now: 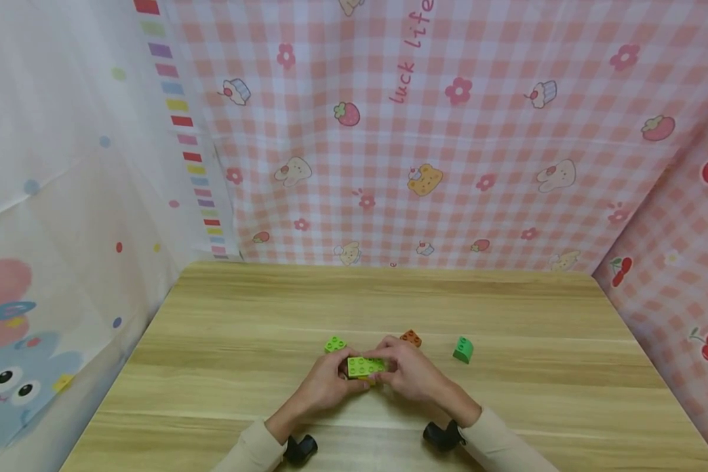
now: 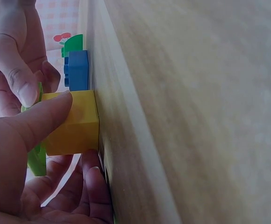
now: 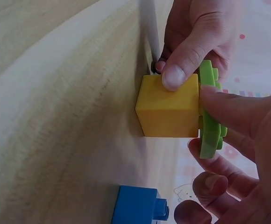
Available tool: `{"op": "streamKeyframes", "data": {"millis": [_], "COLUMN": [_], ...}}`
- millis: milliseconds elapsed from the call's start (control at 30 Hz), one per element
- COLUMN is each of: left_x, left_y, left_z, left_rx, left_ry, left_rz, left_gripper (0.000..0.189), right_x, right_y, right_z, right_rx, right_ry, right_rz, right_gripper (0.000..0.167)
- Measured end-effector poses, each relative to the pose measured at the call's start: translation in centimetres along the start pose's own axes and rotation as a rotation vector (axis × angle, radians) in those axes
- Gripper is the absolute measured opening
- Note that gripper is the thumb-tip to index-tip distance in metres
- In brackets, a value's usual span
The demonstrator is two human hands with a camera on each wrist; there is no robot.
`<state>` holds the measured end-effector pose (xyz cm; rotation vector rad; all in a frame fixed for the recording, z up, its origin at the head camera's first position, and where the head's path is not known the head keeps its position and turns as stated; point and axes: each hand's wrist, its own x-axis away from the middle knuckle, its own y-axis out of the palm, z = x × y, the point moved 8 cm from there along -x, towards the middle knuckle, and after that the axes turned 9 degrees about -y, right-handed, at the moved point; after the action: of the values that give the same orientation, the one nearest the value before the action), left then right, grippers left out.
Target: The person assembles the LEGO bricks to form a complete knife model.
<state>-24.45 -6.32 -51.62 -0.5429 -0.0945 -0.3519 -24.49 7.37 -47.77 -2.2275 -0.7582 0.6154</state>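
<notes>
My left hand [image 1: 326,382] grips a yellow block [image 3: 168,109] that stands on the table, its thumb lying along one side. Over the studs of that block lies a thin light green brick [image 1: 361,367], which sticks out past one side. My right hand [image 1: 414,371] pinches this green brick by its edge. A narrow gap shows between green and yellow in the right wrist view; I cannot tell whether they are joined. Close to my right hand stands a blue brick [image 2: 78,70], hidden in the head view.
A small light green brick [image 1: 334,344] lies just beyond my left hand, and a brown brick [image 1: 412,338] beyond my right. Farther right sits a green curved brick [image 1: 463,350]. Patterned cloths hang behind and beside the wooden table [image 1: 242,314].
</notes>
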Motion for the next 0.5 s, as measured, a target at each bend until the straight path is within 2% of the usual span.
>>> {"op": "streamKeyframes", "data": {"millis": [500], "left_x": [-0.01], "left_y": [0.07], "left_z": [0.23], "left_rx": [-0.041], "left_ry": [0.014], "left_rz": [0.007], "left_gripper": [0.031], "right_x": [-0.06], "right_y": [-0.15], "right_z": [-0.34], "right_rx": [0.132], "right_ry": [-0.052], "right_rz": [-0.008], "right_gripper": [0.039]}}
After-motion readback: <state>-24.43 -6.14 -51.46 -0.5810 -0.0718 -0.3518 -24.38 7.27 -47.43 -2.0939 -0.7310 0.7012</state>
